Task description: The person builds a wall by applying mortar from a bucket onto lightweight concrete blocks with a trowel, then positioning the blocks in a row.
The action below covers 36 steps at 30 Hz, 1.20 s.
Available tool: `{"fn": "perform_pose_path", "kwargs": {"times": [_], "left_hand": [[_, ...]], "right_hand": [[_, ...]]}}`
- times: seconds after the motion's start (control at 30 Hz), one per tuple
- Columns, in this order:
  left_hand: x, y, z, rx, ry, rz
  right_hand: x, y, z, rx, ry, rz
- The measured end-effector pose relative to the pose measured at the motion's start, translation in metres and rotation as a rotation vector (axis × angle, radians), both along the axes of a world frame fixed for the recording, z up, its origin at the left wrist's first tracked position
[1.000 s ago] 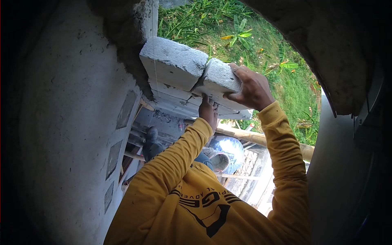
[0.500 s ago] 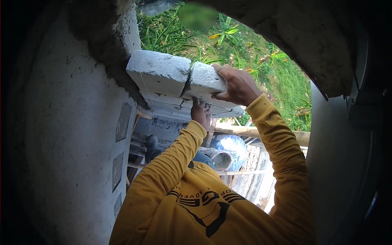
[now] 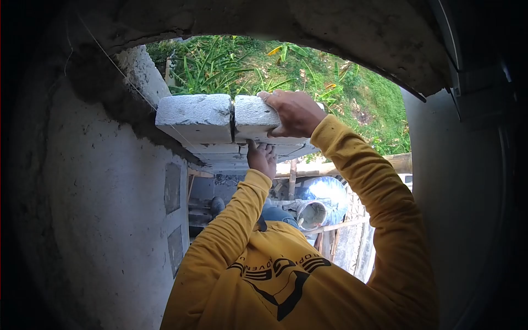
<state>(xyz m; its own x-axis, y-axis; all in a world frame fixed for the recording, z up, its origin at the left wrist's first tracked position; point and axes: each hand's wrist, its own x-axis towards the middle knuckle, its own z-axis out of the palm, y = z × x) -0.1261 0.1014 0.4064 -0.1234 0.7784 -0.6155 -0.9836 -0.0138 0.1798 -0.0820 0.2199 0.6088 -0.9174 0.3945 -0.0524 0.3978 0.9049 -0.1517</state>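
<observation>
A light grey, rough-faced concrete block [image 3: 254, 116] lies at the top of the wall, with a narrow gap on its left. My right hand [image 3: 297, 113] grips its right end, fingers over the top and thumb on the near face. My left hand [image 3: 263, 158] is just below, its thumb raised to the block's lower edge. The other fingers are partly bent beside the wall face, holding nothing that I can see. Left of the gap lies a second block [image 3: 193, 118], in line with the first. A thin string [image 3: 118, 69] runs down past its left end.
A plastered wall [image 3: 110, 220] rises on the left, and rough concrete [image 3: 247, 19] arches overhead. Below are a bucket [image 3: 312, 215], a shiny blue drum [image 3: 333, 192] and a bamboo pole [image 3: 399, 162]. Green plants [image 3: 214, 63] grow on the ground beyond the blocks.
My view has tilted and shifted, so the blocks look more level and sit slightly left. My right hand keeps its grip, and the left stays under the block. The gap looks much the same.
</observation>
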Motion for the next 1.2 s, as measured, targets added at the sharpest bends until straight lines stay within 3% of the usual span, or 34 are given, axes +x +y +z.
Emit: {"fn": "perform_pose_path", "kwargs": {"times": [1.2], "left_hand": [[-0.006,-0.004,0.000,0.033,-0.002,-0.061]], "right_hand": [[0.003,0.000,-0.005,-0.003,-0.012,-0.019]]}}
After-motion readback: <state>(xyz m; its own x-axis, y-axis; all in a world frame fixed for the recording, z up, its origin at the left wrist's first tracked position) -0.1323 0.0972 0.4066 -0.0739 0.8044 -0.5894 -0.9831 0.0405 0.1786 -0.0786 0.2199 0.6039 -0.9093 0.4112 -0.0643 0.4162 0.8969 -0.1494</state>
